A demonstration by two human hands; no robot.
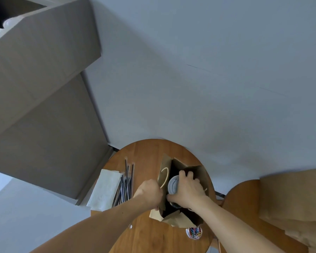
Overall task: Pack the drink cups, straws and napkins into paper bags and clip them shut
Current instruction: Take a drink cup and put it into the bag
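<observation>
Left hand (150,192), right hand (188,189), fingers (190,174) curled.

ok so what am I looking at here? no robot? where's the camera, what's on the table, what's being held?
No robot: these are a person's two bare hands. There is just one picture, taken by a wide-angle camera worn on the person's head and looking forward and down, hence the bent look.

An open paper bag stands on the round wooden table. The left hand has a grip on the bag's rim by the handle. The right hand holds a lidded drink cup at the bag's mouth.

Left of the bag lie white napkins and dark straws. Nearer the person is a small tub of coloured paper clips. Spare bags lie on a second wooden surface to the right.
</observation>
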